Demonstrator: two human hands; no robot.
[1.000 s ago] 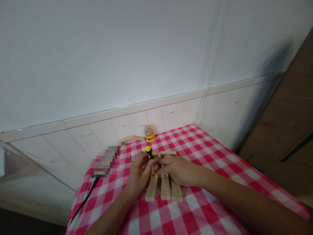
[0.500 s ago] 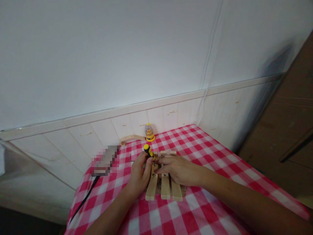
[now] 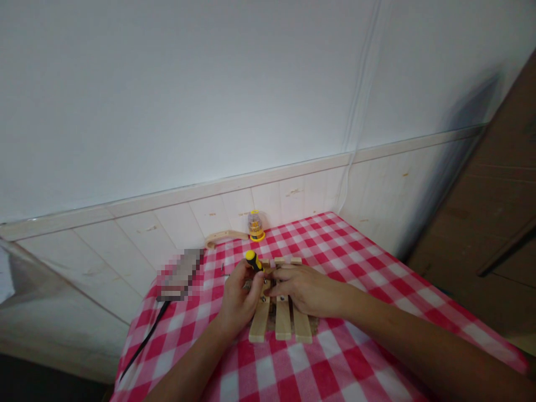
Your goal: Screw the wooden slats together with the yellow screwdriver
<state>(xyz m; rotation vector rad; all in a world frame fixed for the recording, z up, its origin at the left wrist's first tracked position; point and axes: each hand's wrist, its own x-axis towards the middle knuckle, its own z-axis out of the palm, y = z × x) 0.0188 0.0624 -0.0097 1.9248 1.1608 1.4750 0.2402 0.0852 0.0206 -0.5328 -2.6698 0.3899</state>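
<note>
My left hand is closed around a screwdriver with a yellow-and-black handle. It stands tilted, its handle end up, over the left slat of a small wooden slatted piece. Three pale slats lie side by side, with dark screw heads or holes showing in them. Across the middle and right slats lies my right hand, gripping them, its fingertips reaching towards the screwdriver's lower end. The screwdriver's tip is hidden by my fingers.
A red-and-white checked cloth covers the table. Towards the wall stand a clear-and-yellow container and a curved wooden piece. At left lies a blurred-out flat object with a black strap. Small metal bits lie near my left hand.
The screwdriver handle has tipped slightly and sits a touch lower. Both hands stay in nearly the same place on the slats.
</note>
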